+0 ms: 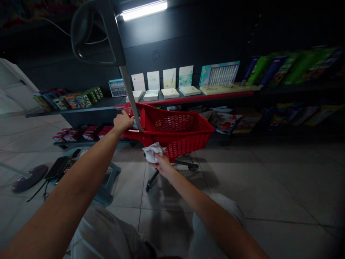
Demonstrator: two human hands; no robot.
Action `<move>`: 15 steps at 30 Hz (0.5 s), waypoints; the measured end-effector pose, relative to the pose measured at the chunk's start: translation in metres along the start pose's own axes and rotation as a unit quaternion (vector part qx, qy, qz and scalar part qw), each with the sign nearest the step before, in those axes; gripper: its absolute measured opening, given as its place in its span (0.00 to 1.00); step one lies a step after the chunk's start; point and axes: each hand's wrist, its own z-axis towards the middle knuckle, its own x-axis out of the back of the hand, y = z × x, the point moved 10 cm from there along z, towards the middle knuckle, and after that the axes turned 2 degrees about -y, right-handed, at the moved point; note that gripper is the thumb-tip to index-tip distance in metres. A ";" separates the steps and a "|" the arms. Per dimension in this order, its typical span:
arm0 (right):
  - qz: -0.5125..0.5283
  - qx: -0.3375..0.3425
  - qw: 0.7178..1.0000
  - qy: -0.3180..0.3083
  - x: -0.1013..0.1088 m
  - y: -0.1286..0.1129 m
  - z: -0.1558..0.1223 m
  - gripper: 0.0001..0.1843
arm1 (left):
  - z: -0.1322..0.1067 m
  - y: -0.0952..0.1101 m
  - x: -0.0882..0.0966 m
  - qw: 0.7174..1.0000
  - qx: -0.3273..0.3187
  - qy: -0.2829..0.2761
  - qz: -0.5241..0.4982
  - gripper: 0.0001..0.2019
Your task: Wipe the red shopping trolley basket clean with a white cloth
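Note:
A small red shopping cart (185,138) with lattice sides stands on the tiled floor in front of me. My left hand (124,121) is closed round the red part at its left end. My right hand (161,162) holds a crumpled white cloth (153,151) against the cart's near side, low toward its left end. Some of the right fingers are hidden by the cloth. From the cart's left end rises a grey metal pole (131,95), topped by a dark loop-shaped frame (98,34).
Behind the cart runs a dark shelf (105,104) with upright books (169,78), boxes and bagged goods. At left stand a blue-grey stool (106,190) with dark items on it and a round pole base (30,178). A lit tube lamp (145,10) hangs above.

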 end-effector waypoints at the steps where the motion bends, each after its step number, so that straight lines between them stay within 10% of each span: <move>1: 0.037 -0.004 0.999 0.007 0.001 -0.004 -0.001 0.20 | 0.000 0.000 0.000 1.000 -0.002 0.001 0.001 0.40; 9: 0.130 0.100 0.981 0.108 0.037 -0.070 -0.005 0.19 | 0.004 -0.001 -0.002 1.000 0.004 0.002 0.011 0.38; 15: 0.130 0.216 0.941 0.226 0.111 -0.144 0.000 0.18 | 0.010 -0.006 -0.004 1.000 0.007 0.004 0.014 0.39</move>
